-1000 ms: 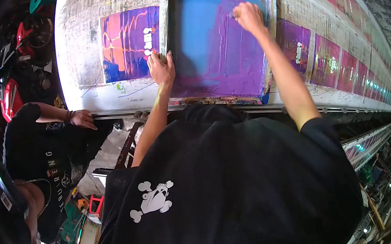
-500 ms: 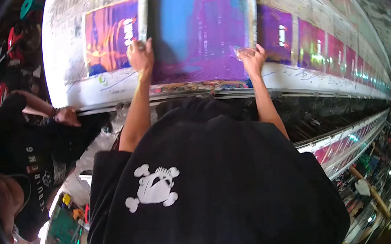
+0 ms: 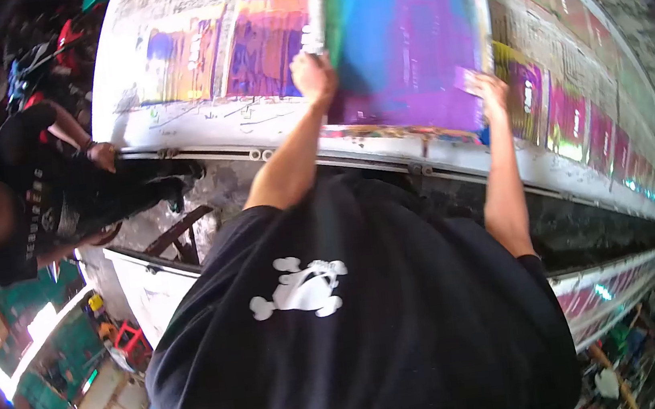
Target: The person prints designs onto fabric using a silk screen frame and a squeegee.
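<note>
Head view of a screen-printing tabletop (image 3: 174,133) that runs from left to far right. A framed screen (image 3: 406,42), its mesh blue above and purple below, lies over the tabletop at centre, slightly blurred by motion. The person's left hand (image 3: 312,73) is closed on the screen's left frame rail, fingers wrapped over the edge. The right hand (image 3: 490,93) sits at the screen's near right corner, fingers curled against the frame; whether this grip also encloses a tool cannot be told, as the area is blurred. Both forearms reach away from a black shirt (image 3: 374,328) bearing a white skull mark.

Left of the screen, two finished prints (image 3: 245,48) in orange, purple and blue lie side by side on the tabletop. Right of the screen, a row of purple prints (image 3: 569,124) recedes along the tabletop. At far left, a second person in black (image 3: 45,204) rests a hand (image 3: 102,156) on the tabletop's near edge, well apart from the screen.
</note>
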`<state>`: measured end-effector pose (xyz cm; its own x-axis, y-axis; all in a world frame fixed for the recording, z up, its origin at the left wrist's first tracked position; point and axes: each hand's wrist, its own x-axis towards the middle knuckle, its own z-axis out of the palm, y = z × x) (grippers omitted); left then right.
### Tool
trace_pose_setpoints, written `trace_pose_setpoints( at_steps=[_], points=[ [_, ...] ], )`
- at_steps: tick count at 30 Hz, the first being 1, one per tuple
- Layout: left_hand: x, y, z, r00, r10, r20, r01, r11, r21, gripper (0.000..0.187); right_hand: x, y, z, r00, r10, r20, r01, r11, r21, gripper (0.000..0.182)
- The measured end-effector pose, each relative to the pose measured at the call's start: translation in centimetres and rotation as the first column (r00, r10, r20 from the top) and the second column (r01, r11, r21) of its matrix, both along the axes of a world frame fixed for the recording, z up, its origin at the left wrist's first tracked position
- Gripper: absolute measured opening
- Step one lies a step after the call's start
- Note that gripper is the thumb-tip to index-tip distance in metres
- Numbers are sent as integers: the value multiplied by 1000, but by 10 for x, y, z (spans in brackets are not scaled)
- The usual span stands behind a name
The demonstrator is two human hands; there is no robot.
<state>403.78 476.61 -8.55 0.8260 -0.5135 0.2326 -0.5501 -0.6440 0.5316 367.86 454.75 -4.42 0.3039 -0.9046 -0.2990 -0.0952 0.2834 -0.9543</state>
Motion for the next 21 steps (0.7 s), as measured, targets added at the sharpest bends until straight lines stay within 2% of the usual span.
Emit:
trace_pose_setpoints(
  at_steps=[1, 3, 5, 9, 11, 13, 15, 17, 20, 21],
  points=[
    [-23, -10, 9, 998, -7, -56, 3, 998, -64, 42, -19, -6, 3, 998, -15, -58, 17, 999, 44, 22],
    [-46, -18, 10, 995, -71, -67, 65, 994, -90, 39, -50, -1, -11, 997, -43, -63, 47, 996, 75, 24],
    [-59, -15, 17, 997, -71, -25, 69, 996, -61, 36, -65, 19, -15, 957, -163, -241, 174, 985, 22, 26],
    [-63, -11, 13, 995, -99, -21, 98, 995, -30, 36, -76, 44, -26, 944, -192, -268, 217, 974, 63, 27],
    [-67, -11, 12, 996, -91, -11, 90, 995, -29, 37, -80, 41, -23, 953, -158, -259, 184, 980, 76, 28],
    [-66, -13, 15, 996, -85, -13, 85, 996, -16, 37, -78, 45, -21, 961, -175, -215, 188, 981, 40, 24],
    [-66, -14, 14, 996, -84, -12, 84, 996, -10, 37, -78, 47, -22, 921, -194, -337, 188, 981, -50, 25],
    [-65, -15, 9, 995, -88, -40, 88, 996, 18, 37, -78, 47, -31, 932, -220, -288, 213, 975, -56, 23],
    [-65, -18, 6, 996, -69, -53, 72, 996, 55, 38, -86, 45, -58, 916, -160, -369, 131, 986, -101, 25],
    [-65, -19, 8, 997, -60, -57, 63, 997, 49, 38, -90, 46, -72, 854, -202, -479, 114, 972, -207, 26]
  ],
)
